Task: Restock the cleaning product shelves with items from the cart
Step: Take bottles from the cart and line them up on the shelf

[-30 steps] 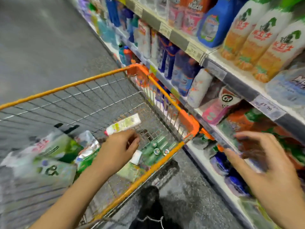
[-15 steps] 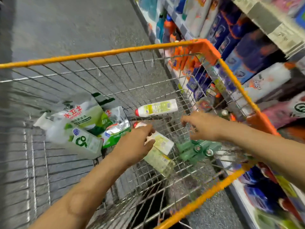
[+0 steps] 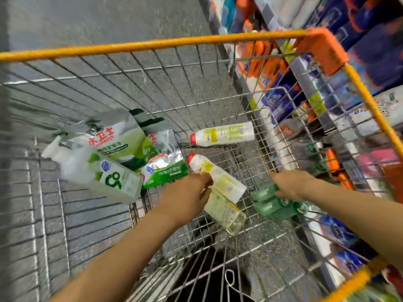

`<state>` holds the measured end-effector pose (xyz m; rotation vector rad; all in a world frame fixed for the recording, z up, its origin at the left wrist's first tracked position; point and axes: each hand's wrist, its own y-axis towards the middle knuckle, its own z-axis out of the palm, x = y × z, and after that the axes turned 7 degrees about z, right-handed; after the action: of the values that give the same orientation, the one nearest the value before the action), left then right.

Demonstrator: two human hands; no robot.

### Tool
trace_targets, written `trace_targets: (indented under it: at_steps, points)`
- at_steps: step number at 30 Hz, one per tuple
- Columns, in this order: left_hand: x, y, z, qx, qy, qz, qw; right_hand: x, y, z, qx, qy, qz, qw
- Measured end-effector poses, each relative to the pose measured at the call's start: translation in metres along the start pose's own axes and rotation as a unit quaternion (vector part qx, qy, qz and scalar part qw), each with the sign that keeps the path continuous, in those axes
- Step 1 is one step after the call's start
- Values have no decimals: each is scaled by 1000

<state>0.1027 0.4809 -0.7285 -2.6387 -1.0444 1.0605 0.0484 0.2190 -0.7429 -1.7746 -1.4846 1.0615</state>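
Note:
Both hands reach down into the wire cart [image 3: 152, 44] with its orange rim. My left hand [image 3: 187, 197] curls round a white bottle with a red cap and yellow label [image 3: 220, 175] lying on the cart floor, over a pale yellow-green pack [image 3: 226, 212]. My right hand [image 3: 290, 184] closes on a pack of green bottles [image 3: 272, 205] at the cart's right side. A second white red-capped bottle [image 3: 222, 134] lies farther in.
White-and-green refill pouches [image 3: 113, 138] and a silver-green pouch [image 3: 165, 164] are piled at the cart's left. Shelves [image 3: 359, 118] crowded with blue, orange and white cleaning products run along the right, close to the cart. Grey floor lies to the left and ahead.
My right hand came from the shelf into the cart and went down onto the green bottle pack. My left hand stayed at the white bottle. The view has tilted down into the cart.

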Motion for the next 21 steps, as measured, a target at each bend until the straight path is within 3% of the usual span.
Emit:
trace_targets:
  at_steps: [7, 15, 21]
  points:
    - [-13, 2, 2, -11, -64, -2, 998, -2, -11, -17, -67, 62, -19, 996]
    - [-62, 8, -15, -42, -242, 4, 969, -16, -95, -92, -181, 189, -138, 955]
    - [-99, -13, -45, -184, -376, 18, 908, -20, -158, -129, -272, 197, -164, 928]
